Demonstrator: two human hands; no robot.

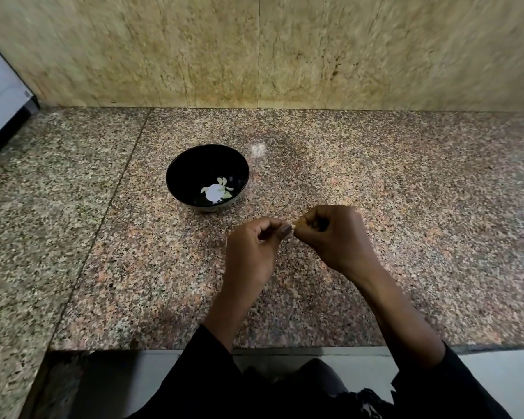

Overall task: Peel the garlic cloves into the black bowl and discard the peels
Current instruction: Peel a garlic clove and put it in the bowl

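One garlic clove (pixel 294 226) between pinching fingers (pixel 285 229).

No readable text, label, brand, number or sign appears anywhere in this view. The black bowl (pixel 207 176), the speckled stone counter (pixel 375 207) and the tan stone wall (pixel 285 49) behind it all carry no writing.

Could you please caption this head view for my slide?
Both hands, left hand and right hand, pinch a garlic clove near the black bowl.
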